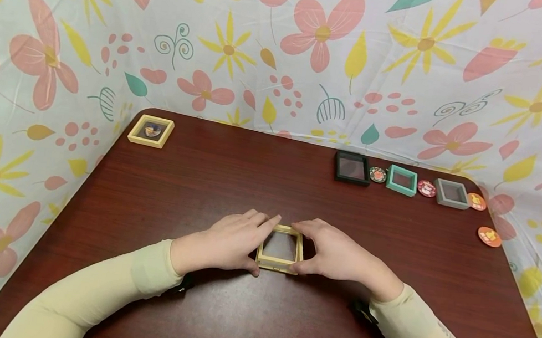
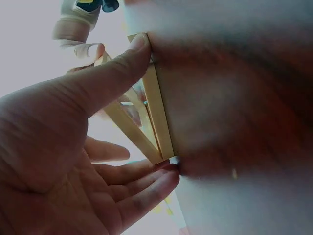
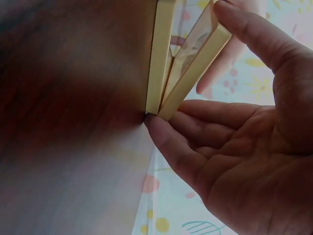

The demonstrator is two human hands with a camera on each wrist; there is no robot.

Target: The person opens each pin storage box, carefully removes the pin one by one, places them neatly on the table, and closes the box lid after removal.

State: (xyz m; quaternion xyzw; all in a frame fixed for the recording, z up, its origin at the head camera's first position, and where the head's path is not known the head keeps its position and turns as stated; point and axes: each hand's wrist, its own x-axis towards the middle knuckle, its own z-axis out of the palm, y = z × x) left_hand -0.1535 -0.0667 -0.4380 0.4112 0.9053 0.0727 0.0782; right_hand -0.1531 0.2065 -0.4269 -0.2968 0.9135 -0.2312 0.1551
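A pale yellow square display frame (image 1: 276, 262) with clear film panes lies on the brown table between both hands. Its two halves stand parted in a narrow V, joined at the far side. My left hand (image 1: 230, 241) holds the frame's left side; in the left wrist view its thumb (image 2: 124, 68) lies on the lower half (image 2: 159, 112) and its fingertips meet the far edge. My right hand (image 1: 341, 253) grips the right side. In the right wrist view its thumb (image 3: 249, 29) is at the raised edge of the upper half (image 3: 198, 71), fingers at the joined end.
Another yellow frame (image 1: 146, 142), holding a round piece, sits at the back left. Along the back right stand a black frame (image 1: 351, 180), a teal frame (image 1: 401, 190) and a grey frame (image 1: 451, 203). Several round chips (image 1: 489, 237) lie beside them. A patterned cloth (image 1: 264, 51) borders the table.
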